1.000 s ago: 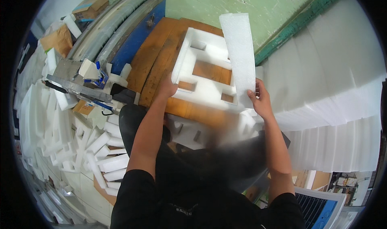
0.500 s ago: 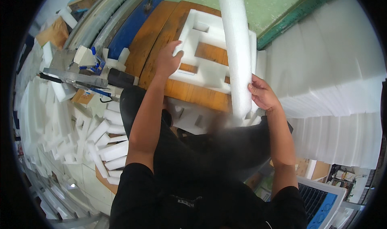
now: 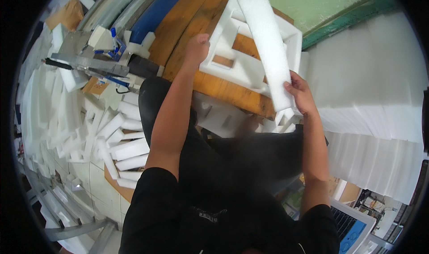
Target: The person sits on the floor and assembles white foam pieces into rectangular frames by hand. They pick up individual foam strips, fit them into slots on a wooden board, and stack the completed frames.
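A white foam frame with inner walls and several rectangular openings lies on a brown wooden tabletop. My left hand is at its left outer wall, with the fingers curled in against the edge. In my right hand is a long white foam strip, pinched near its lower right end, thumb on top. The strip slants over the right half of the frame, its far end leaning left, and covers part of the openings. Whether it touches the frame I cannot tell.
Tall stacks of white foam sheets stand on the right. Foam strips lie in a pile at the lower left. Blue clamps or tools are left of the table. A green wall rises behind.
The strip's far end has swung left, so it slants more across the frame. The frame has turned slightly clockwise. My left fingers have curled in more. The whole view has shifted.
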Tool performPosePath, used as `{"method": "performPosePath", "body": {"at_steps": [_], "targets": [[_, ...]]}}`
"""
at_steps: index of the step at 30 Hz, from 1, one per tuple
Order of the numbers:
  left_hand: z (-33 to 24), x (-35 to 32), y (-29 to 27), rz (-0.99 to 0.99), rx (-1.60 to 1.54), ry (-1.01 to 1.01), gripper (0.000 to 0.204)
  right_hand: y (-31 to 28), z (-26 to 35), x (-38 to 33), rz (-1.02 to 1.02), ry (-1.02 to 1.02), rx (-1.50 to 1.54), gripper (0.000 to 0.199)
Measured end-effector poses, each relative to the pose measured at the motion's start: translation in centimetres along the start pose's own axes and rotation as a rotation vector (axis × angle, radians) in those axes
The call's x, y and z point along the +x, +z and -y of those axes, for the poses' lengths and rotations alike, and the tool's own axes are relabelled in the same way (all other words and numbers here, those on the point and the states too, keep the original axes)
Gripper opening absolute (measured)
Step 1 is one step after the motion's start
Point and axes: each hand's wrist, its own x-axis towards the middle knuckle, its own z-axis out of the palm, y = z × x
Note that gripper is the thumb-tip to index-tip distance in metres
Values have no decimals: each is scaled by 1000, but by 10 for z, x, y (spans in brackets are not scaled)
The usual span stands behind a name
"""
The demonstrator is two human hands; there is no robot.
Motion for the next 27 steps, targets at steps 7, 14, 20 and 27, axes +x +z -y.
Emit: {"method": "performPosePath", "body": {"at_steps": [7,14,20,27], "targets": [[43,12,-5,-10,198,-115,44,-10,-24,-10,-225,-222,-879,47],[54,8,-3,169,134,-262,49,12,-56,-6,-203,-252,-1068,49],[71,17,5,185,255,-222,49,23,-81,2,-181,-274,-1146,52],[69,18,4,152,328,-173,47,29,-91,11,-166,-300,-1187,53]]}}
